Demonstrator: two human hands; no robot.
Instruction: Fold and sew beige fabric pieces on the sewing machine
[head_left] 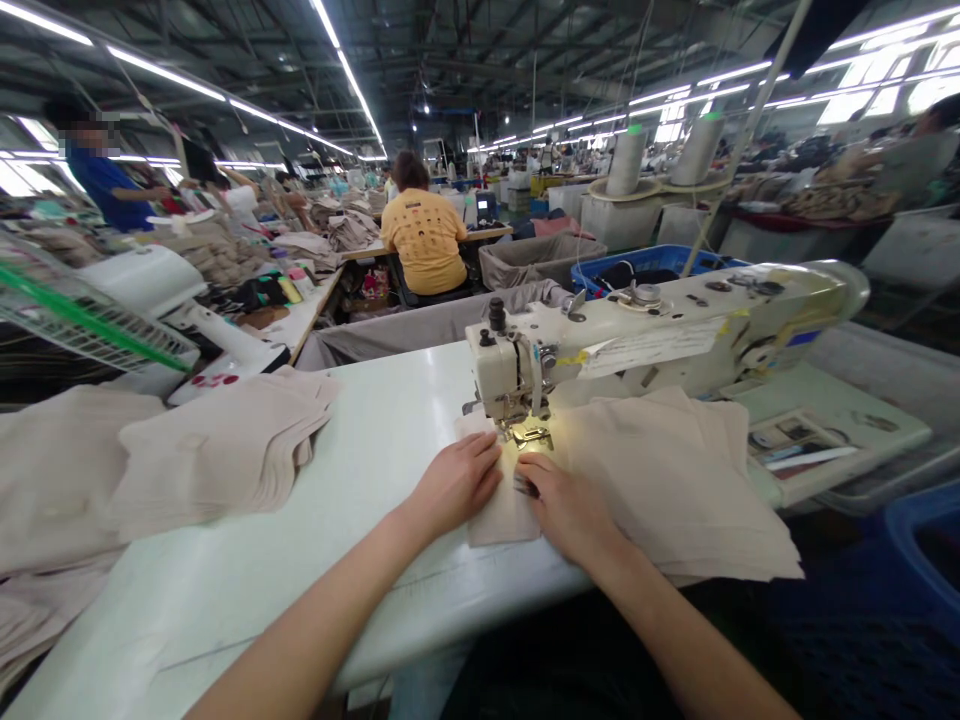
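A beige fabric piece [499, 515] lies under the needle area of the sewing machine [517, 365], lit by a small lamp. My left hand [461, 475] rests flat on it, fingers stretched out and pressing the cloth left of the presser foot [531, 436]. Close by on the right, my right hand [562, 500] has its fingers curled in at the fabric's edge. Something small and dark shows under those fingers, too hidden to name. Right of this hand lies a stack of beige fabric pieces [660, 480].
More beige panels [217, 440] are piled on the table's left. Behind them stand a white fan-like device [187, 300] and a wire rack [90, 310]. A tool tray [802, 445] sits at right. Beyond the machine are a blue basket [645, 262] and a seated person [424, 235].
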